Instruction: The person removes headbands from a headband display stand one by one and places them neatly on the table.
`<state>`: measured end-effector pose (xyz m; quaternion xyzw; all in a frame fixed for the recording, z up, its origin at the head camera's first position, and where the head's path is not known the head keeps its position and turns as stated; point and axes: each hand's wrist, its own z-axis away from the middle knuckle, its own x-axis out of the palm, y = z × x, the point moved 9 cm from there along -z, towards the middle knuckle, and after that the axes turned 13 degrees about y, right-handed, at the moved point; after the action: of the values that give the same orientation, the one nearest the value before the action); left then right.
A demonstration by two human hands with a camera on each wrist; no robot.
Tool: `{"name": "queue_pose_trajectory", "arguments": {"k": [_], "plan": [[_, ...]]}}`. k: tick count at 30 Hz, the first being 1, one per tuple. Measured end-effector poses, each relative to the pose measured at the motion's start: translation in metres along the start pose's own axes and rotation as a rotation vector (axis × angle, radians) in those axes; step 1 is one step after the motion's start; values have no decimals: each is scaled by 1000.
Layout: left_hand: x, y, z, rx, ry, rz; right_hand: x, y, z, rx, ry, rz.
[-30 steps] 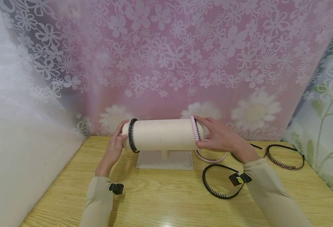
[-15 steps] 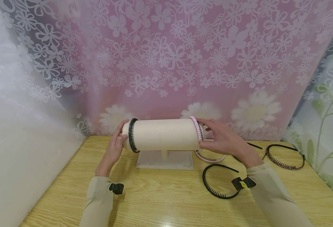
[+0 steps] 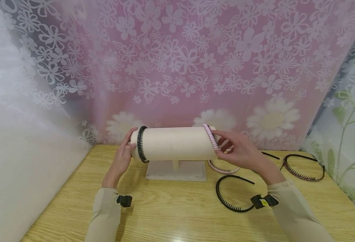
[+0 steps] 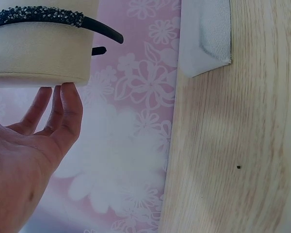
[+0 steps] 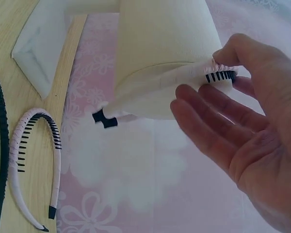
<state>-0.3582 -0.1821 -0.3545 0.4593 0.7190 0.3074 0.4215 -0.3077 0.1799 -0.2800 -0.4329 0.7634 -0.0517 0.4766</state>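
Note:
A cream, roll-shaped headband stand (image 3: pixel 174 143) lies level on a short post above its flat base (image 3: pixel 177 171). My left hand (image 3: pixel 121 159) grips its left end, fingertips against the end face in the left wrist view. Close to that hand, a dark beaded headband (image 4: pixel 43 17) with teeth wraps the roll. At the right end my right hand (image 3: pixel 241 149) pinches a pink toothed headband (image 3: pixel 212 137) between thumb and fingers. This headband sits slanted, its front part nearer the roll's end; its two black tips (image 5: pixel 104 118) show in the right wrist view.
On the wooden table (image 3: pixel 165 208) lie another pink headband (image 5: pixel 19 150), a black toothed headband (image 3: pixel 226 201) and a dark speckled headband (image 3: pixel 301 174). One more dark band (image 3: pixel 270 155) is partly behind my right arm. A pink floral curtain (image 3: pixel 177 67) hangs behind.
My right hand has shifted right, drawing the front part of the pink headband toward the roll's right end, so it has gone from nearly upright to slanted. My left hand stays put.

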Motion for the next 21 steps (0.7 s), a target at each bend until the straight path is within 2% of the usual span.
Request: {"name": "queue_pose_trajectory", "arguments": {"k": [6, 21], "plan": [[1, 1, 0, 8, -1, 5, -2, -1, 3, -17, 37, 32], [0, 0, -2, 6, -1, 16, -4, -3, 7, -3, 48, -1]]}}
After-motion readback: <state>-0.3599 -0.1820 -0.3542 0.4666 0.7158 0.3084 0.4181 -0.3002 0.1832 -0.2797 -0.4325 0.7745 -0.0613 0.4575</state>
